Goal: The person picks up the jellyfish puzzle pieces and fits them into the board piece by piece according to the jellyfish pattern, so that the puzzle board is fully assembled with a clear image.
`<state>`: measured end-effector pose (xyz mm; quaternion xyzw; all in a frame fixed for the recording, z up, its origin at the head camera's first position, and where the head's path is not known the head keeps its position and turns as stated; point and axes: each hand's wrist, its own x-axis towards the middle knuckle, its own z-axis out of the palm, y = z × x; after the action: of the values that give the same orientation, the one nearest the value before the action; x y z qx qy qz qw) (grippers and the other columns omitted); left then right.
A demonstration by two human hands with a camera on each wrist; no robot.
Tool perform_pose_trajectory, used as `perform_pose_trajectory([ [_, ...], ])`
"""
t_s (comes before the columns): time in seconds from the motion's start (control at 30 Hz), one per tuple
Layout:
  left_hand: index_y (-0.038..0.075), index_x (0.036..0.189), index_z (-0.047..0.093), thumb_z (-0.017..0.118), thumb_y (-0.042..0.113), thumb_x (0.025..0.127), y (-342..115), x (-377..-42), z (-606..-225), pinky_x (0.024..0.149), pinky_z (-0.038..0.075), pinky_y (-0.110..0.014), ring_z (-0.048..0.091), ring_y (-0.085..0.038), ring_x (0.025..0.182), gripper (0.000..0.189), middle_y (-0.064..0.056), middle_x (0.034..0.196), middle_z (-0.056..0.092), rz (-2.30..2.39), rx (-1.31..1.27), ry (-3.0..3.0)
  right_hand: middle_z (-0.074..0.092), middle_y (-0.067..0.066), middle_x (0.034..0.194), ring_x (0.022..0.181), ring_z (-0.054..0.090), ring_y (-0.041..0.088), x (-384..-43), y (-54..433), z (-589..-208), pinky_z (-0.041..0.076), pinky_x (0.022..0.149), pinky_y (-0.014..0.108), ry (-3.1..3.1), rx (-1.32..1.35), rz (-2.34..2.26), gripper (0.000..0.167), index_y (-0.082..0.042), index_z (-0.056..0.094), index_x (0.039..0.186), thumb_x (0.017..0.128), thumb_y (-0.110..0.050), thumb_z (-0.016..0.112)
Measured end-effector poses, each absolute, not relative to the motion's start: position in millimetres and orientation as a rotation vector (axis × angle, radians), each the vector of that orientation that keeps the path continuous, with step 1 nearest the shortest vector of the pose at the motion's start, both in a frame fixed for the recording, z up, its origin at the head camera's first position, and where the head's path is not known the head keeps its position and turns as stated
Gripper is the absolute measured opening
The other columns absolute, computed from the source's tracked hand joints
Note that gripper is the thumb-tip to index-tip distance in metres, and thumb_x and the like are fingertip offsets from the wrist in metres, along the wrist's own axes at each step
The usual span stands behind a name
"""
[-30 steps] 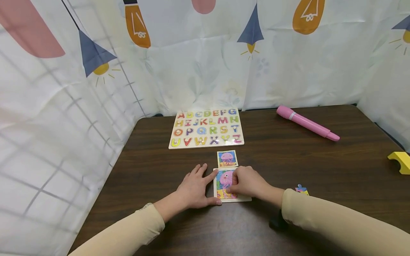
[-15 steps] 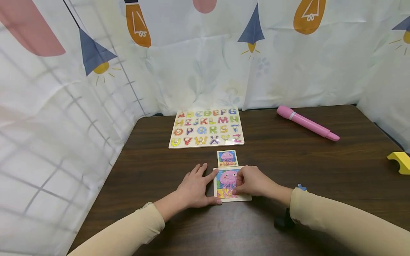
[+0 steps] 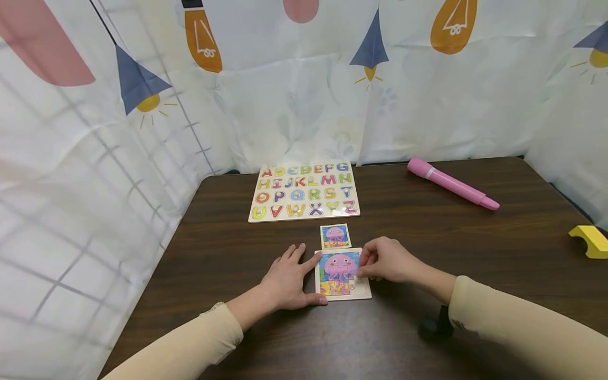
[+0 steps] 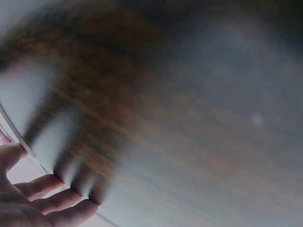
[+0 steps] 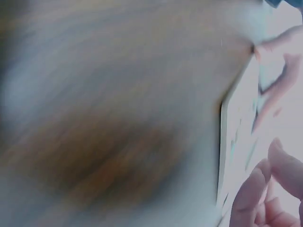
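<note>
In the head view a small square jigsaw puzzle (image 3: 338, 266) with a pink jellyfish lies in a pale wooden tray (image 3: 363, 290). Bare wood shows at its lower right corner. My left hand (image 3: 291, 279) rests with spread fingers at the tray's left side, index finger and thumb touching the edge. My right hand (image 3: 387, 259) hovers at the right edge, fingers loosely bent. In the right wrist view its thumb and fingertips (image 5: 258, 176) come close together, with no piece visible between them. Directly behind the tray lies a small jellyfish picture card (image 3: 335, 236).
A wooden alphabet board (image 3: 304, 191) lies further back on the dark table (image 3: 228, 237). At the back right is a pink microphone-shaped stick (image 3: 453, 183). A yellow arch block (image 3: 590, 240) sits at the right edge. Patterned cloth (image 3: 304, 95) hangs behind.
My right hand has moved rightward off the jellyfish picture to the tray's right edge, uncovering more of the puzzle. The sleeve now hides the loose piece seen earlier. My left hand stays put.
</note>
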<state>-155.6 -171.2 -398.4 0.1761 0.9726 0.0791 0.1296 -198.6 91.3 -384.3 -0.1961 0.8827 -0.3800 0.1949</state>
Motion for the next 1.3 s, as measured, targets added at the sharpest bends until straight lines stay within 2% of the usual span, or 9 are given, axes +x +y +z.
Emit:
perform_pose_trajectory([
  [0.2,0.025,0.160,0.038,0.073,0.069,0.080,-171.5,-155.2,-398.6,0.116,0.036,-0.062,0.026,-0.043,0.154,0.097,-0.020,0.166,0.029,0.230,0.507,2.820,0.069,0.000,0.084,0.076,0.062,0.012,-200.9,137.1,-377.2,0.053,0.067,0.024,2.526,-0.635,-1.123,0.021,-0.006,0.072,0.095,0.086,-0.021,0.083],
  [0.47,0.025,0.159,0.038,0.074,0.068,0.081,-170.3,-155.5,-397.7,0.116,0.037,-0.063,0.027,-0.043,0.154,0.097,-0.020,0.166,0.030,0.229,0.511,2.820,0.072,0.001,0.093,0.080,0.064,0.006,-191.2,208.3,-380.9,0.054,0.071,0.023,2.594,-0.517,-1.124,0.026,-0.003,0.072,0.106,0.091,-0.024,0.079],
  [0.67,0.025,0.160,0.038,0.075,0.068,0.080,-170.7,-155.5,-397.9,0.116,0.036,-0.063,0.027,-0.043,0.154,0.097,-0.020,0.166,0.030,0.233,0.503,2.815,0.073,0.000,0.097,0.082,0.062,0.000,-184.4,245.1,-392.5,0.052,0.073,0.021,2.648,-0.441,-0.992,0.029,-0.005,0.072,0.109,0.090,-0.026,0.079],
  [0.9,0.025,0.160,0.038,0.074,0.068,0.080,-171.0,-156.9,-397.8,0.116,0.036,-0.062,0.027,-0.043,0.154,0.098,-0.020,0.166,0.030,0.231,0.500,2.812,0.069,0.000,0.096,0.081,0.058,-0.002,-179.3,262.0,-405.9,0.050,0.071,0.021,2.615,-0.516,-0.960,0.034,-0.003,0.070,0.113,0.087,-0.023,0.082],
  [1.17,0.024,0.159,0.039,0.075,0.067,0.080,-170.2,-156.0,-396.1,0.116,0.036,-0.062,0.028,-0.044,0.153,0.097,-0.020,0.166,0.031,0.235,0.504,2.809,0.058,-0.003,0.100,0.085,0.049,-0.001,-174.5,257.9,-414.3,0.046,0.074,0.022,2.699,-0.635,-0.865,0.045,-0.014,0.069,0.112,0.077,-0.034,0.090],
  [1.3,0.024,0.159,0.039,0.075,0.067,0.080,-170.2,-156.3,-396.7,0.116,0.036,-0.062,0.028,-0.044,0.153,0.097,-0.020,0.166,0.031,0.226,0.503,2.811,0.058,-0.003,0.100,0.084,0.048,0.000,-173.1,256.2,-414.9,0.046,0.074,0.023,2.724,-0.628,-0.836,0.045,-0.015,0.068,0.110,0.076,-0.034,0.090],
])
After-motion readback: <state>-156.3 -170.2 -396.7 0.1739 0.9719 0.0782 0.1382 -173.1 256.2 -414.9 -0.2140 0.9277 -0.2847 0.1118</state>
